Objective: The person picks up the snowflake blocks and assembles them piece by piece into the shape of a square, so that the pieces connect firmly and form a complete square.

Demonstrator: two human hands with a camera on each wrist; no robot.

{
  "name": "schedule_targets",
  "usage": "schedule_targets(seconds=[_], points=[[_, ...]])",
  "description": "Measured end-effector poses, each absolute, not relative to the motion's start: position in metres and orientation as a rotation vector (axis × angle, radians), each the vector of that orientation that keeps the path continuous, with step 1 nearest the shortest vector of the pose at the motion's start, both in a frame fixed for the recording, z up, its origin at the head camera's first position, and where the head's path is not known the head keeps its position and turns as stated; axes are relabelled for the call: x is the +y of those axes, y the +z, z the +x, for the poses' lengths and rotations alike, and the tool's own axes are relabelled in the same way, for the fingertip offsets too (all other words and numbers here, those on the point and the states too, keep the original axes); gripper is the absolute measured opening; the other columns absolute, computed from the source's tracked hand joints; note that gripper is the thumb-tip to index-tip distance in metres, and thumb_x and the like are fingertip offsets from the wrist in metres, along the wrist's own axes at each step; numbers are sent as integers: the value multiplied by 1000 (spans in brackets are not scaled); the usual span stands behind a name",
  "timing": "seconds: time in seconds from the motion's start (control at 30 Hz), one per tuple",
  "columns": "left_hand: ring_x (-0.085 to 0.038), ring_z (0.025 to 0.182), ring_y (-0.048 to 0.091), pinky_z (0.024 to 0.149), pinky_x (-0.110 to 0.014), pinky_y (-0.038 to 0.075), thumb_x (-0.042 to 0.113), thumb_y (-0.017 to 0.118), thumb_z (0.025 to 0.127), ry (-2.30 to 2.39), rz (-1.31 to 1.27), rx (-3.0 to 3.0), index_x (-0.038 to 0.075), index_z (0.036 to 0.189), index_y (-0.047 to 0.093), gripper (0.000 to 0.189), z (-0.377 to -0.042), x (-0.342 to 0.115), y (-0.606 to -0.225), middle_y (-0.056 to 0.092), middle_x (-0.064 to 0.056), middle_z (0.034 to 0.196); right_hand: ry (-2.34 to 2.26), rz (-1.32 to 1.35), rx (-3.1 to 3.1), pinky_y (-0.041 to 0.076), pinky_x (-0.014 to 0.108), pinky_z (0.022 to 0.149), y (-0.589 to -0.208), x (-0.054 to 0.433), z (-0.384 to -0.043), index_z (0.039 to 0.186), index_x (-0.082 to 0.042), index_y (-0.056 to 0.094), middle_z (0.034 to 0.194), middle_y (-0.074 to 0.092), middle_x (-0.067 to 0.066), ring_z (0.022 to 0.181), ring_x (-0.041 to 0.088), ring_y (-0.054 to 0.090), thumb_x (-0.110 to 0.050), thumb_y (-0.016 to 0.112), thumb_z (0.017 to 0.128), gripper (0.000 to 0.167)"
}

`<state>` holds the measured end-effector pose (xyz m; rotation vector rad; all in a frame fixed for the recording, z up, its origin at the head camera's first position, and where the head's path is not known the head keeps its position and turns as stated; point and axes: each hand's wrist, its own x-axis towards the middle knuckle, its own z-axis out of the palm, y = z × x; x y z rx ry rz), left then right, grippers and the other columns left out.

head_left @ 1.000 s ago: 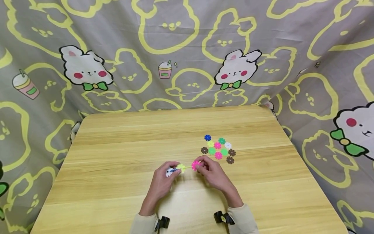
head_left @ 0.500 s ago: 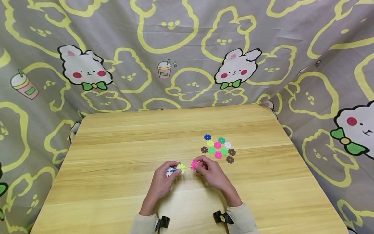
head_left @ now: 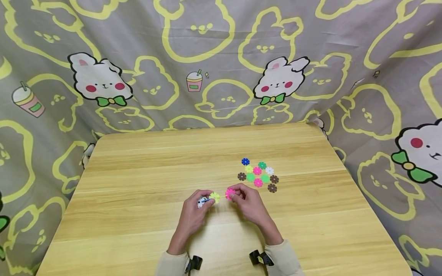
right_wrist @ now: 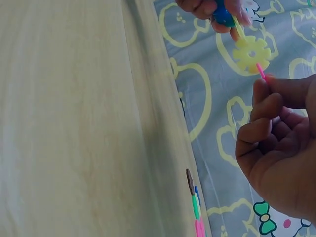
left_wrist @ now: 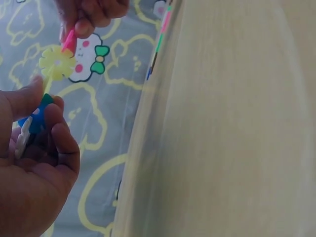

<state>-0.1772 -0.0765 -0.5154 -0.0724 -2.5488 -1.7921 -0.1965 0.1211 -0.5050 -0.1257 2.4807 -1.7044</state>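
My left hand (head_left: 194, 210) holds a chain of notched snowflake discs between thumb and fingers. A white disc (left_wrist: 23, 139) and a blue disc (left_wrist: 36, 121) sit within its curled fingers, with a bit of green beside them. One yellow disc (head_left: 214, 197) is at the thumb tip. A second yellow disc (right_wrist: 252, 54) extends from it toward the right hand, standing edge-on in the head view. My right hand (head_left: 249, 202) pinches a pink disc (head_left: 230, 194) by its edge. In both wrist views the pink disc meets the second yellow disc's rim; how deep the notches engage is unclear.
Several loose discs lie on the wooden table (head_left: 138, 184) beyond the right hand, including a blue disc (head_left: 245, 161), a white disc (head_left: 269, 170) and a brown disc (head_left: 272, 188). A patterned curtain (head_left: 221, 50) surrounds the table's back and sides.
My right hand has shifted slightly left with the pink disc, closer to the left hand. The left hand keeps its hold on the chain, and the loose discs lie as before.
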Motion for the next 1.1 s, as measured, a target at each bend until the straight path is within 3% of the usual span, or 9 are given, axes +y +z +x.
schedule_targets(seconds=[0.2,0.33,0.53,0.73,0.93,1.1], points=[[-18,92,63,79,-20,49,7,69,87,-1783,-46,-2556,4,106,69,18,-175,-73,-502,70,-9,102,-1782,-78,2417,44,20,56,-505,118,-196,100,-11,70,77,62,4,70,30,56,-6,65,90,12],[-18,94,64,81,-21,49,10,70,87,-1764,-59,-2559,9,105,70,18,-177,-73,-510,70,-5,102,-1806,-56,2387,43,20,55,-506,116,-195,98,-9,69,75,61,5,71,36,57,-4,65,89,12],[-15,94,63,81,-21,49,19,71,87,-1777,-91,-2532,16,105,71,18,-178,-77,-521,70,1,102,-1831,-40,2362,43,20,54,-507,114,-194,97,-9,69,76,62,8,72,38,58,-5,65,89,11],[-17,95,63,82,-21,49,15,71,87,-1786,-62,-2541,12,106,70,19,-178,-76,-518,70,-2,103,-1829,-26,2351,44,21,55,-507,114,-195,100,-9,69,77,64,9,75,39,60,-8,65,90,10],[-24,97,64,84,-22,49,5,69,87,-1781,-61,-2572,2,105,69,19,-172,-72,-488,70,-10,103,-1818,-9,2345,45,21,56,-507,114,-195,100,-8,69,78,64,7,75,38,61,-5,64,90,12],[-20,96,63,82,-21,49,11,70,87,-1807,-57,-2559,8,107,69,20,-176,-76,-508,70,-5,105,-1817,-8,2340,48,24,58,-509,114,-196,101,-6,69,79,64,11,74,35,61,-3,65,89,13]])
